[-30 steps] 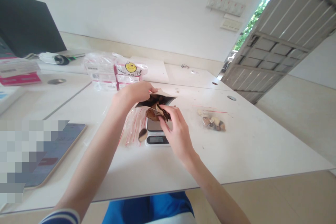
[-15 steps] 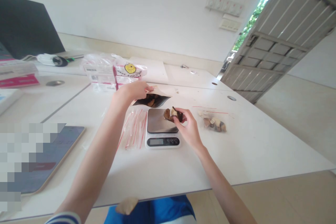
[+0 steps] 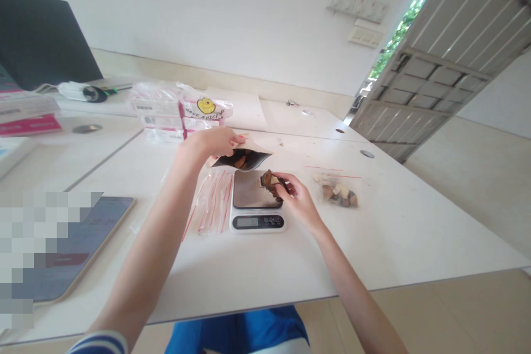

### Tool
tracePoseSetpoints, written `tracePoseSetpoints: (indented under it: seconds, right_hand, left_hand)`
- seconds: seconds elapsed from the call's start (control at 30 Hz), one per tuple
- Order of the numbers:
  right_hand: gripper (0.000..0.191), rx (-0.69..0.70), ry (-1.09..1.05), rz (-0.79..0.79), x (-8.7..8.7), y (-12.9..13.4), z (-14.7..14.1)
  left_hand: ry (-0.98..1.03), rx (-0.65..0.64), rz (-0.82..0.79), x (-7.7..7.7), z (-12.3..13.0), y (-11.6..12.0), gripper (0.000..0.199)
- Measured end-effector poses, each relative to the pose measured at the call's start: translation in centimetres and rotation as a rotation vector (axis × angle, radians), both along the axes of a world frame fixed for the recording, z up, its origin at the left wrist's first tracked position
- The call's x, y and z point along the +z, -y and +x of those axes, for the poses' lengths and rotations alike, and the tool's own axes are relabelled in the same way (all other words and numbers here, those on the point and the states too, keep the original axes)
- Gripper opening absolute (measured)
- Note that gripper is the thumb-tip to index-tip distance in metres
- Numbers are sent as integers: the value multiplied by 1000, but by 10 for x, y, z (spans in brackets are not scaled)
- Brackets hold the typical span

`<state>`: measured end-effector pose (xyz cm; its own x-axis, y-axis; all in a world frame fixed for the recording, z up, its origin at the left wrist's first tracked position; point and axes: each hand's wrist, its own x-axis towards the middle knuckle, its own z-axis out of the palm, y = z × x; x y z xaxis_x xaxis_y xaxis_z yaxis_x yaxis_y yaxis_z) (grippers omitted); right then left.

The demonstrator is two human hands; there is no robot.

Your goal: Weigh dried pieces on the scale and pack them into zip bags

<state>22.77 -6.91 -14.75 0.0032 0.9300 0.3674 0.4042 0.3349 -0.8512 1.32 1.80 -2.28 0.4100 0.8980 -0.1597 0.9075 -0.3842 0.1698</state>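
My left hand [image 3: 215, 142] is closed on the upper edge of a kraft pouch [image 3: 265, 150]. The pouch gapes open towards me, and brown dried pieces [image 3: 240, 162] show in its dark inside. Between the thumb and fingers of my right hand [image 3: 296, 194] are dried brown-and-cream pieces that look like mushroom [image 3: 271, 183]. They are over the right part of the metal plate of a white digital kitchen scale [image 3: 249, 191]; whether they touch the plate I cannot tell. The scale's display [image 3: 248, 222] is too faint to read.
Flat zip bags with red strips [image 3: 211, 202] lie left of the scale. To its right is a filled clear zip bag [image 3: 340, 193]. Plastic-wrapped boxes [image 3: 164, 113] stand behind my left hand. A tablet [image 3: 91, 243] lies at the left; the table's front edge runs below the scale.
The pieces in my right hand have turned and sit slightly lower. A beige piece seen over my lap has dropped almost out of view. My left hand still holds the pouch.
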Motion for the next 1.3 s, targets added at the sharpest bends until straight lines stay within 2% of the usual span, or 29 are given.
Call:
tracePoseSetpoints:
  seconds: [0.17,0.37,0.53,0.73,0.83,1.03,1.3]
  right_hand:
    - [31,105,234,136,5,-1,-20]
    - [40,125,450,117,2,-1,-36]
    - [41,63,366,162,-2,-2,-30]
    - [12,20,267,172,-3,-5,-20]
    - [8,18,252,173,-3,-4,-20]
    - [10,-39,211,118,-4,-4,-19]
    - [29,-85,137,106,-12,-8,-21]
  left_hand:
    - [2,15,-58,3,3,5,69]
    - [17,41,-100,5,4,8,69]
    - [17,27,-92,5,5,7,69]
    - [17,38,-100,7,7,10,69]
    - [26,30,-101,6,7,10,69]
    - [35,53,-108,5,8,9,67]
    - [72,37,-126,3,6,8,70]
